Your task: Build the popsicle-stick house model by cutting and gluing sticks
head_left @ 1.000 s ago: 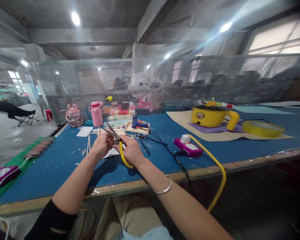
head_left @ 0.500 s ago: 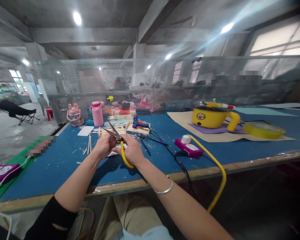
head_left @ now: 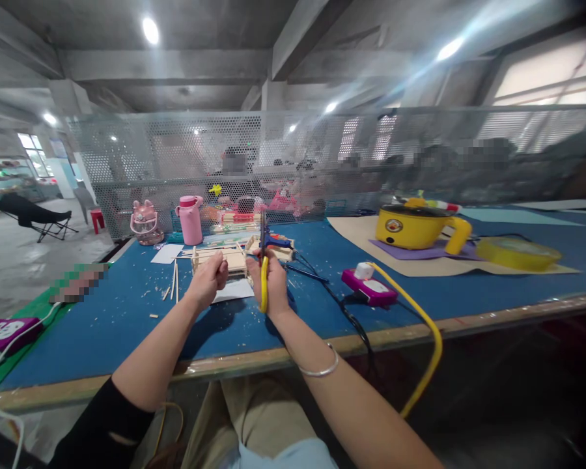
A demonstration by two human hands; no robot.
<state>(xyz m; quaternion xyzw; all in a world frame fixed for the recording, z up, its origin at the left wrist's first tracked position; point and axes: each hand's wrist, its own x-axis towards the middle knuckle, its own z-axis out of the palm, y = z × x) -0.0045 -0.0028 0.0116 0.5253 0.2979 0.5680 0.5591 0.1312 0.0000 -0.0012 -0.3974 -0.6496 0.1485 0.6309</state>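
Fingers: right hand (head_left: 275,286) wrapped around yellow-handled scissors (head_left: 264,283); left hand (head_left: 206,281) curled closed, contents I cannot tell.
Risk: careless rightward swing could knock blue glue gun (head_left: 277,241).

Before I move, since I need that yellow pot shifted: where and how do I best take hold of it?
Probably by its handle, from above right: it juts from the right of the pot and bends downward, with the low yellow roll beside it.

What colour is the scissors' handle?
Yellow. The scissors' handle shows best in the head view.
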